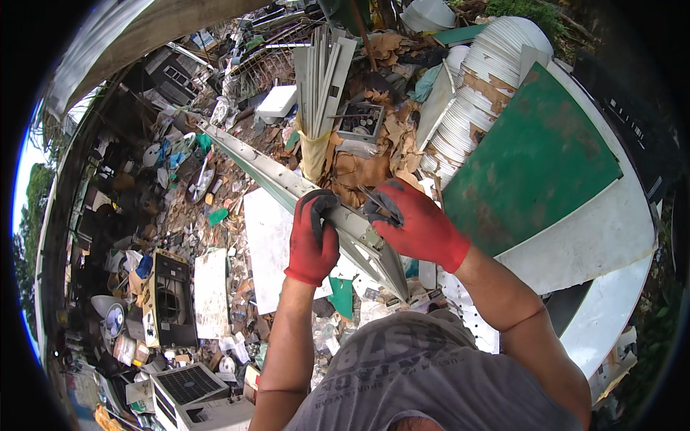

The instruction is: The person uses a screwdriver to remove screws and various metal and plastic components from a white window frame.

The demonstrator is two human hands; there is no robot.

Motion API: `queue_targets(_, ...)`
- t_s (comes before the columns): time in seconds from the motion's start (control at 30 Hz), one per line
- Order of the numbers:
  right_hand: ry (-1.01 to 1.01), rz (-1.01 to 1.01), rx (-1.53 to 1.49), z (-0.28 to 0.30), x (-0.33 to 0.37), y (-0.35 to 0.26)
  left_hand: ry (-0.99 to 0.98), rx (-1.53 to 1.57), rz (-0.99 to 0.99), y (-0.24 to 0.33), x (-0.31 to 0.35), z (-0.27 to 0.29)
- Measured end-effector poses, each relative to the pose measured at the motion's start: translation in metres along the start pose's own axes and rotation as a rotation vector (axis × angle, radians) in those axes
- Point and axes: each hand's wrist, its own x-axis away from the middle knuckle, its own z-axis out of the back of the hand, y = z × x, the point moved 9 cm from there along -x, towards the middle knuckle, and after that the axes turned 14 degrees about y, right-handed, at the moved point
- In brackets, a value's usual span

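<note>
A long, pale metal rail [248, 154] with holes along it runs slantwise from the far left to just in front of my body. My left hand [312, 243], in a red glove with dark finger parts, is closed around its near half. My right hand [422, 224], gloved the same way, is bent over the rail's near end. Its fingers pinch a thin, dark, rod-like piece [375, 199] whose kind I cannot make out. Below the right fingers, a small greenish patch [372, 237] shows on the rail.
On the right lean a large green panel [532, 158] and ribbed white rolls [496, 65]. A yellowish sack [314, 154] holds upright pale strips [321, 86]. Mixed scrap covers the ground at left, with a fan [113, 319], a dark-fronted box [169, 300] and a white appliance [188, 391].
</note>
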Motion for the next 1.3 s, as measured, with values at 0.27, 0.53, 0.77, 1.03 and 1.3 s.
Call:
queue_targets(0.27, -0.244, -0.123, 0.094, -0.027, -0.020, 0.012, 0.079, -0.292, -0.045, -0.005, -0.007, 0.013)
queue_targets(0.53, -0.273, -0.237, -0.050, -0.027, -0.020, 0.015, -0.044, -0.352, 0.272, -0.036, -0.015, 0.020)
queue_targets(0.77, -0.306, -0.537, -0.332, -0.027, -0.009, 0.033, -0.157, -0.417, 0.363, -0.046, -0.013, 0.014)
queue_targets(1.03, -0.329, -0.067, -0.025, -0.029, -0.048, 0.005, -0.173, -0.371, 0.317, -0.064, -0.002, 0.010)
queue_targets(1.3, -0.599, 0.237, 0.277, -0.067, -0.059, -0.004, -0.069, -0.342, 0.243, -0.061, 0.003, 0.007)
